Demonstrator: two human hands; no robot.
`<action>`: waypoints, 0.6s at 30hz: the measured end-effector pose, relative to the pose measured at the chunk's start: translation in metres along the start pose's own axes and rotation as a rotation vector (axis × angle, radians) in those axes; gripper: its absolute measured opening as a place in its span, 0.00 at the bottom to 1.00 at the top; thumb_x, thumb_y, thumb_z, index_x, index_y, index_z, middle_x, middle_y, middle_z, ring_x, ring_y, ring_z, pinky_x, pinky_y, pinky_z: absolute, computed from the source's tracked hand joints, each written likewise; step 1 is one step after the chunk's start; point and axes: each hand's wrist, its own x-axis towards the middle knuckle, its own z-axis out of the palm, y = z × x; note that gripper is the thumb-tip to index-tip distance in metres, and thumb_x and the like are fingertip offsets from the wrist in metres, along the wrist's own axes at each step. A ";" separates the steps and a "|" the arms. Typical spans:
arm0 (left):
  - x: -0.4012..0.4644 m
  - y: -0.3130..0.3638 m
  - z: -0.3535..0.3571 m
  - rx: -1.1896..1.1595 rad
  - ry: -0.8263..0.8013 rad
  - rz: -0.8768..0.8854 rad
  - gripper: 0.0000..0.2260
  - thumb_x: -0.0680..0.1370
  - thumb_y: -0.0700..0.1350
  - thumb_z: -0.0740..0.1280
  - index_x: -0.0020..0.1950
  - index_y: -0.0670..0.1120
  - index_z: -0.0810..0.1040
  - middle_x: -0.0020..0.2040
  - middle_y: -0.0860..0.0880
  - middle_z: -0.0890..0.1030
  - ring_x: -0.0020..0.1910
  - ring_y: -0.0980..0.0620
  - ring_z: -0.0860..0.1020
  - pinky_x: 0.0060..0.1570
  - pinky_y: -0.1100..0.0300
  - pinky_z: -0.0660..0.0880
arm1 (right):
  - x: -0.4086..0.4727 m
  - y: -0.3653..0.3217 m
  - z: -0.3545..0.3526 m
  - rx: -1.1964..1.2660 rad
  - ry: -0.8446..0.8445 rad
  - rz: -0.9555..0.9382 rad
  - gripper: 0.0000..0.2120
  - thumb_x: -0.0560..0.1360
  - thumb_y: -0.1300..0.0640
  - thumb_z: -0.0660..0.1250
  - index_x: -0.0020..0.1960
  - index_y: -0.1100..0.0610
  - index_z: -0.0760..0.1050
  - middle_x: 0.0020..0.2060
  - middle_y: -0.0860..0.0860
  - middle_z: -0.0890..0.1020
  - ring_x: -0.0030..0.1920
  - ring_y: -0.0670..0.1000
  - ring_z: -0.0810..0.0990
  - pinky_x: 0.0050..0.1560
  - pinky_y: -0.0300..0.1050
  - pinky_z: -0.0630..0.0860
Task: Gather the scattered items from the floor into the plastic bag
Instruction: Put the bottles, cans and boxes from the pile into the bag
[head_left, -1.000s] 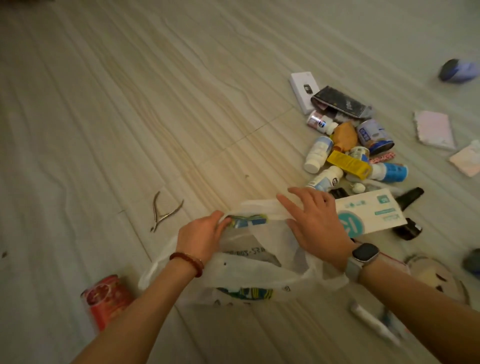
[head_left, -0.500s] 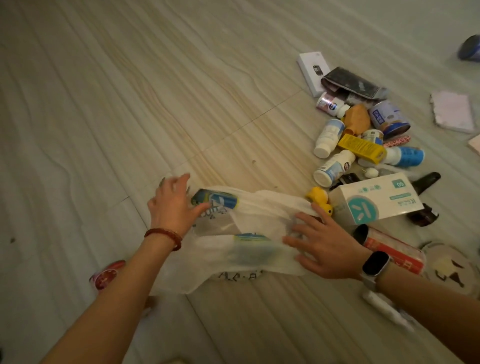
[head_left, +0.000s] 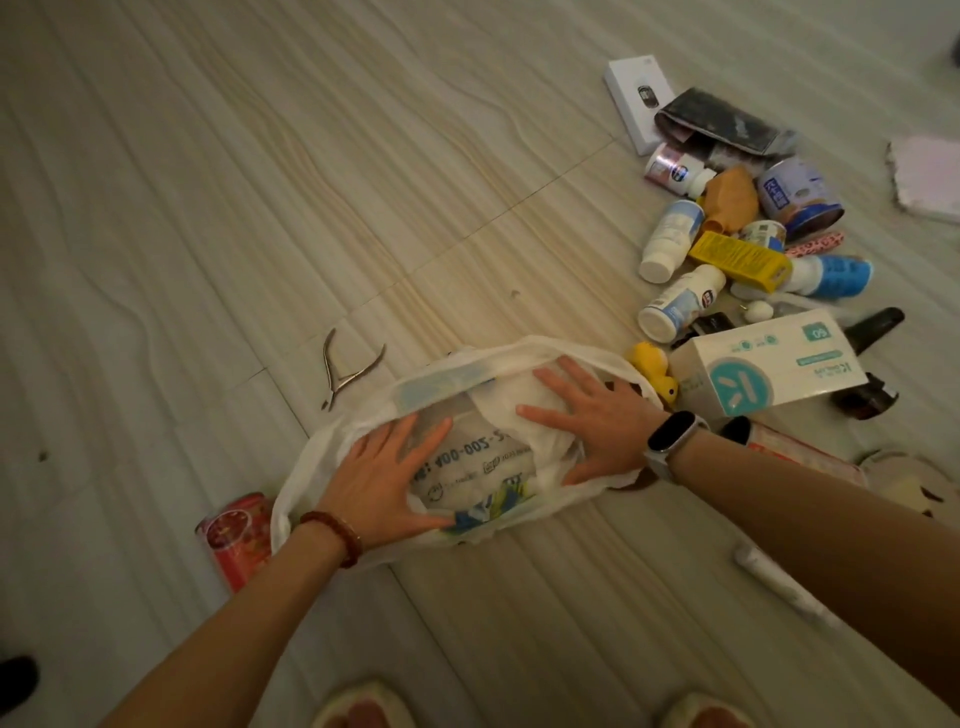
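Both hands lie flat and spread on the white plastic bag, gripping nothing: the left hand, with one beaded bracelet at its wrist, presses the bag's near left part, and the right hand, with one smartwatch at its wrist, presses the right part. The bag lies crumpled on the pale floor, printed with dark lettering, with one bluish item showing faintly through its far edge. Just beyond the bag's far left corner lies one pair of metal nippers, apart from it. At the bag's near left, touching it, lies one red can on its side. Just right of the bag sits one yellow duck toy against one large white box with teal print. Beyond that is a heap: three white bottles lying down, one yellow box, one blue-labelled tin, one blue-capped bottle, one brown pouch, one dark wallet and one flat white box. One white tube lies alone on the floor under the right forearm.
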 end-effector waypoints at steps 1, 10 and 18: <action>-0.001 -0.004 0.001 -0.039 -0.050 -0.009 0.45 0.60 0.77 0.53 0.67 0.64 0.31 0.76 0.47 0.48 0.74 0.47 0.50 0.71 0.52 0.48 | 0.002 0.005 0.002 0.013 0.003 0.028 0.44 0.65 0.30 0.62 0.71 0.37 0.38 0.75 0.52 0.37 0.74 0.59 0.36 0.67 0.69 0.56; 0.012 0.021 -0.039 0.081 0.620 0.188 0.23 0.74 0.58 0.59 0.66 0.48 0.69 0.66 0.44 0.73 0.65 0.46 0.68 0.61 0.48 0.68 | 0.002 0.000 -0.031 -0.043 0.138 0.102 0.36 0.71 0.36 0.60 0.73 0.43 0.47 0.76 0.51 0.48 0.75 0.56 0.44 0.71 0.60 0.50; 0.061 0.010 -0.021 0.157 0.120 -0.208 0.37 0.64 0.74 0.34 0.68 0.60 0.30 0.76 0.51 0.42 0.74 0.45 0.39 0.70 0.38 0.38 | -0.065 -0.029 -0.011 0.619 0.872 0.558 0.09 0.75 0.61 0.62 0.55 0.61 0.72 0.49 0.59 0.77 0.50 0.57 0.75 0.48 0.44 0.70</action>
